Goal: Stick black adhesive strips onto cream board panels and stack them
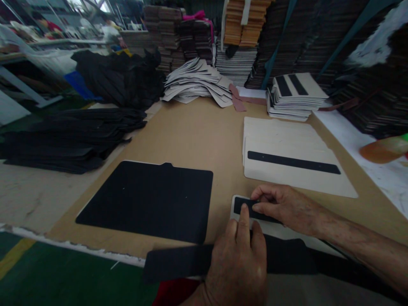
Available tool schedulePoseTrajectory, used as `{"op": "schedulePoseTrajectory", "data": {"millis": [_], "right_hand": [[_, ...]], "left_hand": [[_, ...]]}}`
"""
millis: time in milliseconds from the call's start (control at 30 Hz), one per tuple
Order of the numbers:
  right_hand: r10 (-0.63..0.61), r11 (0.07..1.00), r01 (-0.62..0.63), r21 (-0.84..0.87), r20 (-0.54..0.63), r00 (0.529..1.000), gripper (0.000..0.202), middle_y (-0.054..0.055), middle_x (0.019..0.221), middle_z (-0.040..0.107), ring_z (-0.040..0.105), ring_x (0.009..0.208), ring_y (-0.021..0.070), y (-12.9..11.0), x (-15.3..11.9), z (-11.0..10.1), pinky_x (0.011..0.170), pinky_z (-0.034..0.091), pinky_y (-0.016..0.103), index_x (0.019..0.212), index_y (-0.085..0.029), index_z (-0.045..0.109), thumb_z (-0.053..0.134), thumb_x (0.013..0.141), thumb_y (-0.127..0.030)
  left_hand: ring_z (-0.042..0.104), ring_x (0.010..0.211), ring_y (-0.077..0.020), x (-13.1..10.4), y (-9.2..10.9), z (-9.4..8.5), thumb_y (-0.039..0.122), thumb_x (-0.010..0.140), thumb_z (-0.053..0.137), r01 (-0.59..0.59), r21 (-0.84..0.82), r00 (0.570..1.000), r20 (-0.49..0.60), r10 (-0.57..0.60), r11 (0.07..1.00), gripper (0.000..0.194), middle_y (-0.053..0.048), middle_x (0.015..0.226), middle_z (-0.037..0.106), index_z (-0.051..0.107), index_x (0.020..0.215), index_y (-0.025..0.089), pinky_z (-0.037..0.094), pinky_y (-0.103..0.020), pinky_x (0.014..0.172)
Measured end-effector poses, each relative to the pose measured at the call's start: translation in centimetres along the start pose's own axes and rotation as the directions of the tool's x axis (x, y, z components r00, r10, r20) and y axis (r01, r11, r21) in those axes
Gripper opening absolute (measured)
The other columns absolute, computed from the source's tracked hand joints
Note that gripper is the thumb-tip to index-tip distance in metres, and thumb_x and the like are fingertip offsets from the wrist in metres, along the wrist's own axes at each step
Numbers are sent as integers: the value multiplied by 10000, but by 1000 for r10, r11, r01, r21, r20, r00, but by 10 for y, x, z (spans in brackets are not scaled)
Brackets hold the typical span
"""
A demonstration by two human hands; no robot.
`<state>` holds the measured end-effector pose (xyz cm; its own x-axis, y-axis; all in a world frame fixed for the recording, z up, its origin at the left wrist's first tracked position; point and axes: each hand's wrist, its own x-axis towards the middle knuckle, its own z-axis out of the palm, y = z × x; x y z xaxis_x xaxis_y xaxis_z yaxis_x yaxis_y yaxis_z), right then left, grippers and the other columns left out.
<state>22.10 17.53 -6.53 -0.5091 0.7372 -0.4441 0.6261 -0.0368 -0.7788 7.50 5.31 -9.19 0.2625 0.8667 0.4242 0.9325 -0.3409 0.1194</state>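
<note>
My left hand (239,255) points its index finger down onto a black strip (264,216), which lies on a pale panel (234,212) near the front edge. The other fingers of that hand are curled, over dark material (178,261) that extends on both sides. To the right, my right hand (283,208) has its thumb and index finger at the strip's upper edge, close together. Whether they pinch it is hard to make out. A large black panel (146,202) rests at the left. Further back, another black strip (293,162) lies across pale panels (283,131).
Black pieces (63,138) are piled at the left. At the back stand a fanned stack of pale sheets (197,80) and a stack with two black strips (298,102). An orange bottle (382,148) lies at the right edge. People sit in the far left background.
</note>
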Motion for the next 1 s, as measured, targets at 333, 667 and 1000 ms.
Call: {"op": "schedulePoseTrajectory", "data": {"millis": [333, 667, 1000], "right_hand": [[-65, 991, 60, -116, -40, 997, 89, -44, 625, 550, 410, 539, 100, -3, 0, 3, 486, 308, 236, 854, -208, 635, 552, 859, -242], [-126, 958, 88, -274, -126, 984, 74, -52, 618, 593, 485, 554, 108, -8, -5, 4, 514, 354, 249, 791, -218, 607, 591, 851, -258], [122, 987, -122, 104, -1, 992, 325, -19, 764, 614, 547, 664, 132, 41, -69, -61, 595, 447, 246, 1053, -232, 619, 702, 796, -412]], "left_hand": [[720, 833, -277, 3, -2, -1, 199, 843, 481, -2, -9, 999, 43, 2, 1000, 349, -263, 1243, 636, 696, 1088, 75, 633, -370, 650], [710, 890, -310, 4, -1, -6, 225, 810, 506, 19, -62, 984, 178, -8, 998, 417, -282, 1287, 600, 662, 1164, 69, 628, -416, 704], [671, 1041, -294, 2, -4, -10, 133, 722, 534, 56, -14, 939, 342, -48, 998, 575, -203, 1473, 460, 594, 1293, 145, 602, -414, 833]]}}
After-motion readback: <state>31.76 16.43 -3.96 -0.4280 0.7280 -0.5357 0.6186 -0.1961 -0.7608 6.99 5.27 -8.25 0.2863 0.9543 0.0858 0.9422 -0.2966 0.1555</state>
